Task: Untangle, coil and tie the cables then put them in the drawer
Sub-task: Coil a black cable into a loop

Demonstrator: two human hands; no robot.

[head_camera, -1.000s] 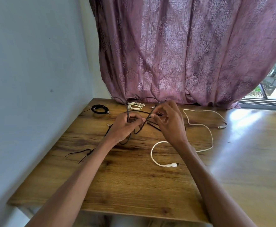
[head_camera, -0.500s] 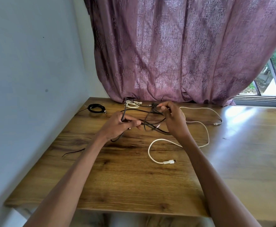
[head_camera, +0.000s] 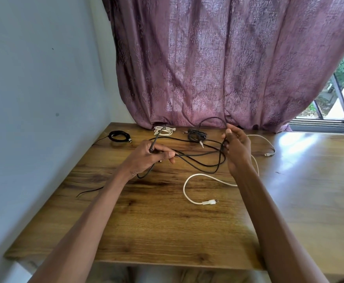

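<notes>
Grip first: my left hand (head_camera: 146, 158) is clenched around the long thin black cable (head_camera: 197, 160), my right hand (head_camera: 237, 148) pinches a raised loop of it, strands sagging between them above the wooden bench (head_camera: 167, 231). It looks light, limp and snag-prone; I'd hold near the crossings, not the plugs. Beyond lie a loose white cable (head_camera: 195, 177) and three coiled bundles (head_camera: 195, 134).

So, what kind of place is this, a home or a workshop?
Most likely a room in a home. A purple patterned curtain hangs before a window, a plain wooden table stands in the corner against a painted wall, and no tools or machines are in view.
</notes>
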